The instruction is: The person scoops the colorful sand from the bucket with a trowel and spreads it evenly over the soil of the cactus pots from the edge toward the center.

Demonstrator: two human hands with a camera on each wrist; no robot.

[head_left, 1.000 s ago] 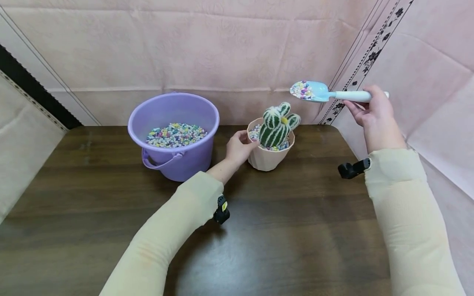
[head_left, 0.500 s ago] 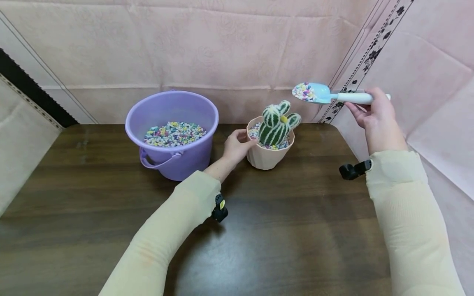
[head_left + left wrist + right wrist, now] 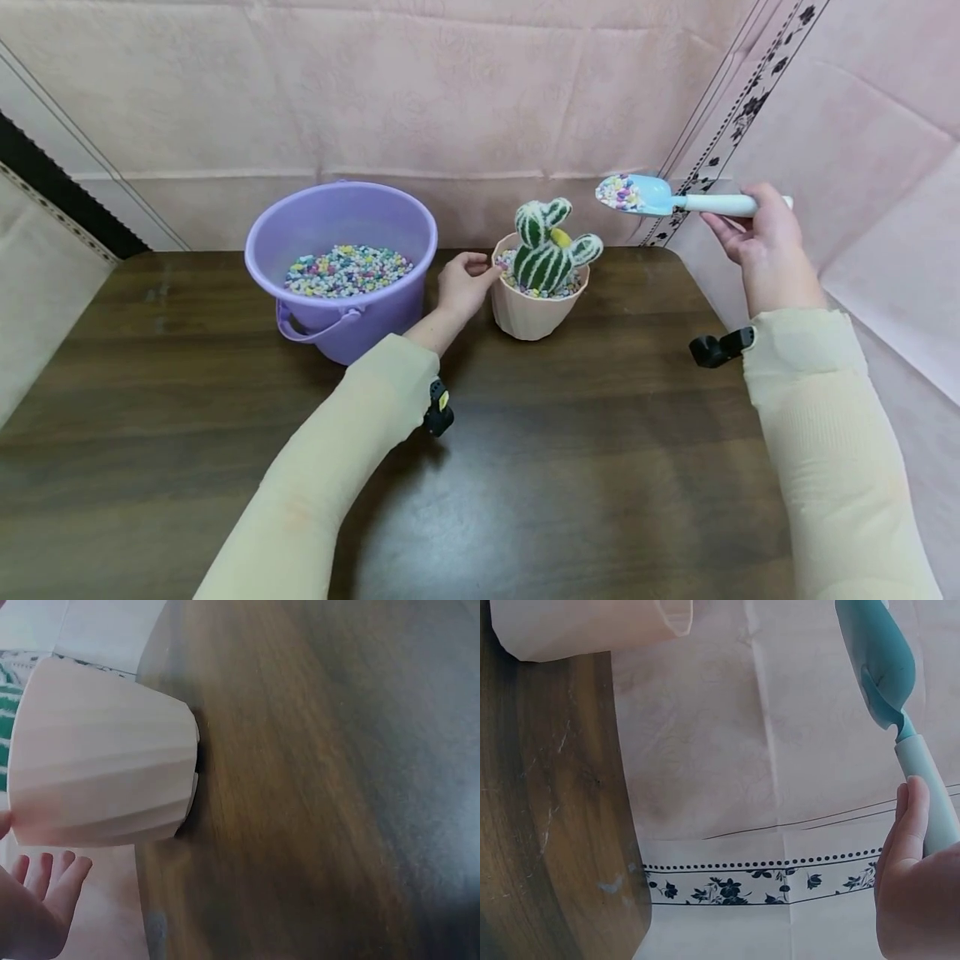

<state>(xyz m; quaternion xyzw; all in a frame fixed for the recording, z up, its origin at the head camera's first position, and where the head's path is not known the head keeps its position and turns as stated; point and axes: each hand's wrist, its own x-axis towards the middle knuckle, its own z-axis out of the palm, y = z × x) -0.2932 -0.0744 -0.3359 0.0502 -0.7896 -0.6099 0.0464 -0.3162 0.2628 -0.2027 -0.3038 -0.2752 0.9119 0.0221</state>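
A beige ribbed pot (image 3: 529,313) stands on the table in the head view. In it a knitted green-and-white cactus (image 3: 546,265) with a yellow spot sits among pastel pebbles. My left hand (image 3: 463,285) is at the pot's left side. Its thumb touches the rim, while the fingers (image 3: 69,883) stay off the wall in the left wrist view. My right hand (image 3: 768,227) grips the pale handle of a blue hand trowel (image 3: 651,197), raised right of the pot. Coloured pebbles (image 3: 621,193) lie on its blade. In the right wrist view the trowel's underside (image 3: 885,667) shows.
Left of the pot stands a purple bucket (image 3: 386,312) holding many small multicoloured pebbles (image 3: 348,271). Its handle hangs down in front. The dark wooden table (image 3: 555,467) ends at a pinkish cloth backdrop (image 3: 420,92) behind and on the right.
The left hand's fingers have loosened from the pot. The cactus has turned slightly in the pot, its top now further left. The right hand keeps the trowel raised, slightly lower in view.
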